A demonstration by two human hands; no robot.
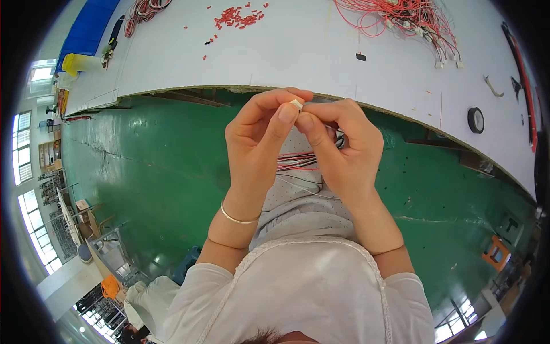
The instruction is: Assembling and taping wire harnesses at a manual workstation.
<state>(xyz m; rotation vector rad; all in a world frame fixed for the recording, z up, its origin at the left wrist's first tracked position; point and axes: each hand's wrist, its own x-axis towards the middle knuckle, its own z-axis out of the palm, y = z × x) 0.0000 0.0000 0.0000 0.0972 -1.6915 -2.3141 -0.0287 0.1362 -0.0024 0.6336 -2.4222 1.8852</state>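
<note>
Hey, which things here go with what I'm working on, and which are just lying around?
Likely part of the job:
White connector, in your left hand and right hand
Wires across your lap
Possibly the red wire tangle and small red pieces on the table

Apparently just lying about:
Black tape roll
Yellow-topped container
Blue object, upper left

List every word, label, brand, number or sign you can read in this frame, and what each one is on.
None: no text can be read anywhere in this head view.
Small white connector in the left hand: too small to tell if it is marked.
Black tape roll: no legible print.
White connectors on the red wires: too small to read.
Background on the left: too small and blurred.
</note>
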